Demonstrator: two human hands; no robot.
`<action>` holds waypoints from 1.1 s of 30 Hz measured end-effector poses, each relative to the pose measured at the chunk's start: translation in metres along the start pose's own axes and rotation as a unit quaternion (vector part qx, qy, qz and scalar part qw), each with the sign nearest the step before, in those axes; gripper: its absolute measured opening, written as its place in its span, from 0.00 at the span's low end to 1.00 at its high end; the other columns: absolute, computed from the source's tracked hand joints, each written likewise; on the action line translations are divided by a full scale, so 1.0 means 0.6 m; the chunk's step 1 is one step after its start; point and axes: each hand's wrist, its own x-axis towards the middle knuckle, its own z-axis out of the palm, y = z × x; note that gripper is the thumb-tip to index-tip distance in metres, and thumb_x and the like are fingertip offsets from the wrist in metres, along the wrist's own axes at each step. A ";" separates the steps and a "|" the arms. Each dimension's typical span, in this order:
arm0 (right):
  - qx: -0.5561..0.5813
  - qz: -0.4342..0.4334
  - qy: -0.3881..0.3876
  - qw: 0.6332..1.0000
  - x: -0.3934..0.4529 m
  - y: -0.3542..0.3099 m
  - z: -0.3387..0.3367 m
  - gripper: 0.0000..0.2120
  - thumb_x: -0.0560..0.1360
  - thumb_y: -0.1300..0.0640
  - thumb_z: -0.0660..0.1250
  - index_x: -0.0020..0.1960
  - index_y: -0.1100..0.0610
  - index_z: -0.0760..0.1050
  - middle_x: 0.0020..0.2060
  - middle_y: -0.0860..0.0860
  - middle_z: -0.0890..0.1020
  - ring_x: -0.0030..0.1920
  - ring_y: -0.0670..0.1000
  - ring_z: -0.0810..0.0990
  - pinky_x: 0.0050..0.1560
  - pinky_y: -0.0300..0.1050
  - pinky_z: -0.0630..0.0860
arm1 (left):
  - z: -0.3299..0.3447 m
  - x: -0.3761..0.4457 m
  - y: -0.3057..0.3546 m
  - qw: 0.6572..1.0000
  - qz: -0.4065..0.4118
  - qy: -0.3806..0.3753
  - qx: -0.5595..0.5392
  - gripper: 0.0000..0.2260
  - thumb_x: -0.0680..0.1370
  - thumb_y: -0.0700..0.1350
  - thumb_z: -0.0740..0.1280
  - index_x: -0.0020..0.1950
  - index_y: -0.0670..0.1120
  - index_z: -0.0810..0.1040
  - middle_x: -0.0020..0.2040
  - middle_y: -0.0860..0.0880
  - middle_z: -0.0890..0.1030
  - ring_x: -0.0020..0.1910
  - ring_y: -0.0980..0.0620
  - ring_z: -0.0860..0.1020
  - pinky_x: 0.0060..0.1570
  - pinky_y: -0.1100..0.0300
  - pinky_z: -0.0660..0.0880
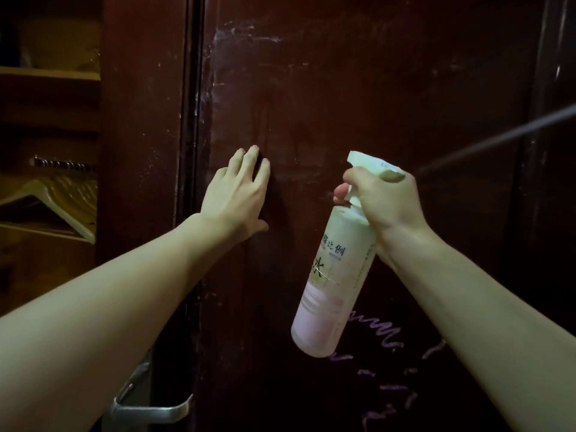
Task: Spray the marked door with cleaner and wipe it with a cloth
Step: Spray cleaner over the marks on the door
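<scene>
Right hand [378,198] wrapped round upright bottle [335,269], nozzle toward door [374,88], scribbles [389,338] below; left hand [237,191] spread flat on door.

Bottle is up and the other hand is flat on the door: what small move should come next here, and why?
Probably lower the nozzle and squeeze the trigger. The right hand grips the spray bottle with a finger on the trigger, but the purple scribbles sit lower on the door than where it points. The left hand presses flat on the door. No cloth is in view.
</scene>
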 end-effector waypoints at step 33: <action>-0.124 0.036 0.016 0.992 -0.072 0.086 -0.084 0.05 0.69 0.58 0.67 0.40 0.59 0.80 0.33 0.51 0.84 0.40 0.51 0.84 0.48 0.57 0.82 | 0.042 -0.028 0.103 0.999 0.052 -0.001 0.005 0.50 0.70 0.62 0.73 0.78 0.47 0.44 0.78 0.38 0.41 0.77 0.37 0.43 0.73 0.39 0.54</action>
